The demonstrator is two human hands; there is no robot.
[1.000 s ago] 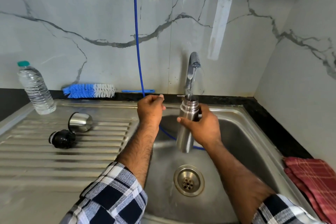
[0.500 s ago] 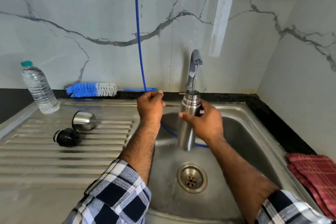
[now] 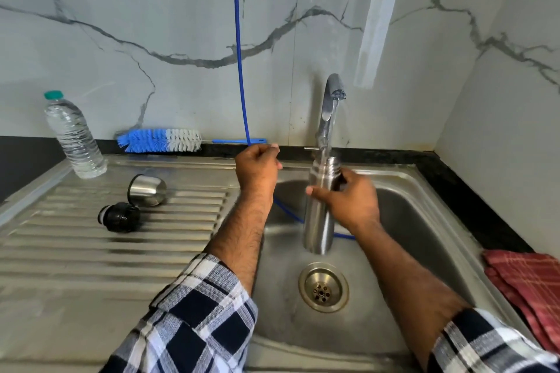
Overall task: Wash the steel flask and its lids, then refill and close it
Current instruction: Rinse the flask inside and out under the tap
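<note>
My right hand (image 3: 351,200) grips the steel flask (image 3: 318,221) near its neck and holds it nearly upright over the sink basin (image 3: 409,221). Its open mouth sits under the tap (image 3: 330,106), and a thin stream of water runs into it. My left hand (image 3: 257,166) is a closed fist at the sink's back rim, and the blue hose (image 3: 239,54) runs down into it. The steel cup lid (image 3: 147,190) and the black inner lid (image 3: 118,216) lie on their sides on the ribbed drainboard (image 3: 91,251).
A clear plastic water bottle (image 3: 74,136) stands at the back left. A blue and white bottle brush (image 3: 160,140) lies along the wall. A red checked cloth (image 3: 530,285) sits on the right counter. The drain (image 3: 323,286) is below the flask.
The flask has shifted slightly under the running tap with my right hand. My left hand stays closed at the hose. The lids have not moved.
</note>
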